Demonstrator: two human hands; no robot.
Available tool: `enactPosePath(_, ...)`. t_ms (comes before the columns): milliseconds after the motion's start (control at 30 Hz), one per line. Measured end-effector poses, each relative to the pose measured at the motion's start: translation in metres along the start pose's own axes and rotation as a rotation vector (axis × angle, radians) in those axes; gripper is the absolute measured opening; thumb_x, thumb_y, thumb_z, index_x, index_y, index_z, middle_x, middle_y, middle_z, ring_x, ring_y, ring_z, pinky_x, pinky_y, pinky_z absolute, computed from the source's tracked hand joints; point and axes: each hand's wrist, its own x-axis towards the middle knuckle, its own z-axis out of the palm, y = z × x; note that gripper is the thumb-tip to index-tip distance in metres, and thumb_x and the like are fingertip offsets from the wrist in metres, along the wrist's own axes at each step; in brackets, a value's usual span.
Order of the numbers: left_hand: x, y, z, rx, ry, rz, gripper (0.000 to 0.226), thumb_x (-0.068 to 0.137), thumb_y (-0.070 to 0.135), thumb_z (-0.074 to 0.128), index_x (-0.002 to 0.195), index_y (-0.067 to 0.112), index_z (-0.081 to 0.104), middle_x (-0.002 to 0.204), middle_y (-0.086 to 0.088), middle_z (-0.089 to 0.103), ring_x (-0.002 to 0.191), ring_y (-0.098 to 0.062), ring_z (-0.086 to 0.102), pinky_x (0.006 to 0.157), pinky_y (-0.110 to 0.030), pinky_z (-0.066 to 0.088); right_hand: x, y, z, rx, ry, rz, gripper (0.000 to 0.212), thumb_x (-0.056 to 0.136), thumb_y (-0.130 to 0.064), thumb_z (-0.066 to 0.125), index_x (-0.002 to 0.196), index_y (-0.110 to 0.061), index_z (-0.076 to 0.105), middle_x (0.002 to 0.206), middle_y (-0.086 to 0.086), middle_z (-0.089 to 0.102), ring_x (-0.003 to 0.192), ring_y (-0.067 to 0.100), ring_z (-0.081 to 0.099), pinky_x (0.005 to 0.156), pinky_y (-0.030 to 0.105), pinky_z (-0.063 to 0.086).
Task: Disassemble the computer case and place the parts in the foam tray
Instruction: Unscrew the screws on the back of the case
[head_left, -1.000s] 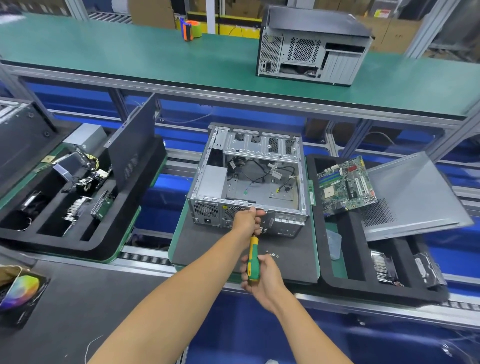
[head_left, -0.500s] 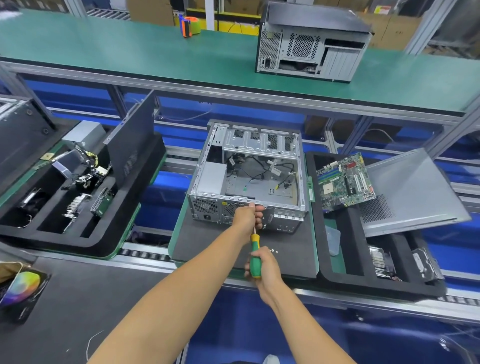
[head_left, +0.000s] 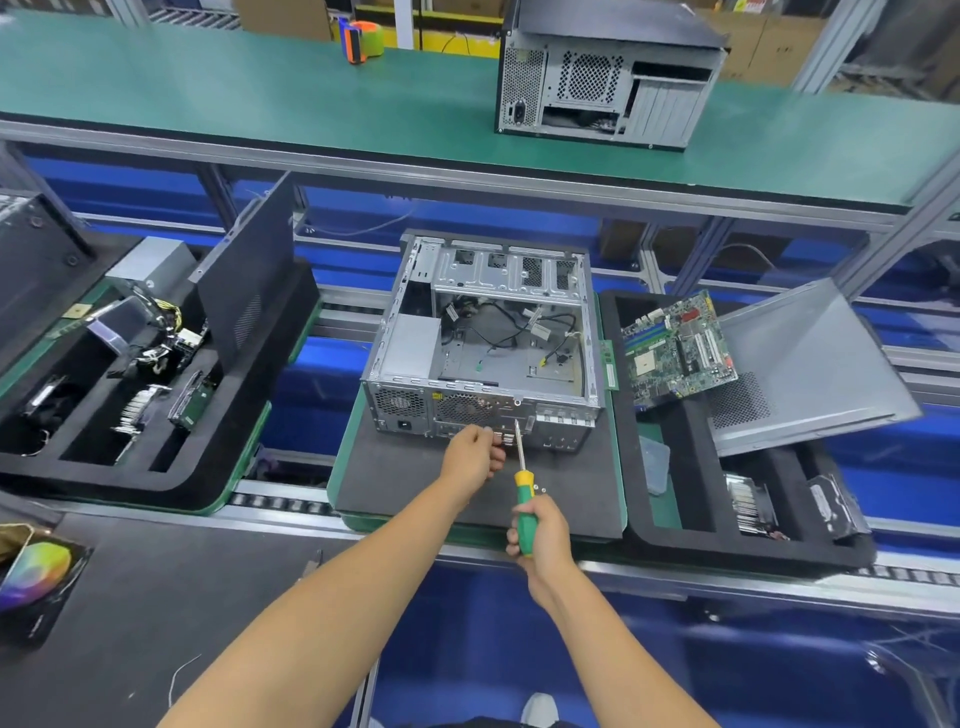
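Note:
The open silver computer case (head_left: 483, 332) lies on a black mat (head_left: 410, 483), its rear panel facing me and loose cables inside. My left hand (head_left: 470, 460) is at the rear panel with fingers curled, pinching what looks like a small silver screw. My right hand (head_left: 543, 540) grips the green and yellow screwdriver (head_left: 523, 499), whose tip points up at the rear panel just right of my left fingers. The foam tray (head_left: 675, 540) to the right holds a motherboard (head_left: 675, 353), a grey side panel (head_left: 810, 364) and smaller parts.
A second black foam tray (head_left: 156, 483) at left holds parts and an upright dark panel. Another closed case (head_left: 608, 78) and a tape roll (head_left: 363, 41) stand on the green upper shelf. Tiny screws (head_left: 540, 488) lie on the mat by the screwdriver.
My left hand came off the case's top rear edge and dropped in front of the rear panel. The screwdriver shaft, hidden behind that hand before, now shows beside it.

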Motion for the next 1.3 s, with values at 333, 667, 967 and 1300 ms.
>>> enactPosePath(333, 0.0, -0.036, 0.018, 0.94, -0.189, 0.127, 0.037, 0.108, 0.041, 0.043, 0.104, 0.007, 0.058, 0.117, -0.017, 0.066, 0.109, -0.039, 0.061, 0.091, -0.043, 0.051, -0.006, -0.003, -0.024, -0.049, 0.039, 0.017, 0.006, 0.086, -0.009, 0.053, 0.086, -0.01, 0.048, 0.062, 0.004, 0.048, 0.048, 0.014, 0.044, 0.045, 0.025, 0.035)
enactPosePath(667, 0.019, -0.042, 0.021, 1.189, -0.098, 0.196, 0.032, 0.112, 0.034, 0.031, 0.126, 0.009, 0.046, 0.122, -0.018, 0.063, 0.109, -0.04, 0.062, 0.084, -0.043, 0.049, -0.004, 0.01, -0.036, -0.046, 0.068, 0.048, 0.011, 0.087, -0.005, 0.053, 0.086, -0.012, 0.044, 0.061, 0.004, 0.048, 0.048, 0.015, 0.044, 0.046, 0.025, 0.032)
enactPosePath(967, 0.029, -0.043, -0.021, 1.428, 0.058, 0.221, 0.031, 0.111, 0.038, 0.032, 0.126, 0.016, 0.048, 0.114, -0.009, 0.069, 0.104, -0.031, 0.064, 0.073, -0.036, 0.04, -0.001, 0.018, -0.022, -0.082, 0.037, 0.066, 0.011, 0.088, -0.006, 0.053, 0.087, -0.012, 0.044, 0.06, 0.003, 0.049, 0.049, 0.015, 0.045, 0.046, 0.025, 0.034)
enactPosePath(1300, 0.004, -0.048, -0.04, 0.481, 0.101, 0.109, 0.045, 0.107, 0.049, 0.039, 0.105, 0.008, 0.057, 0.097, -0.009, 0.065, 0.089, -0.026, 0.061, 0.084, -0.042, 0.05, -0.001, 0.019, -0.007, -0.224, -0.017, 0.012, 0.016, 0.089, -0.006, 0.053, 0.08, -0.014, 0.042, 0.059, 0.005, 0.05, 0.047, 0.015, 0.046, 0.045, 0.024, 0.033)
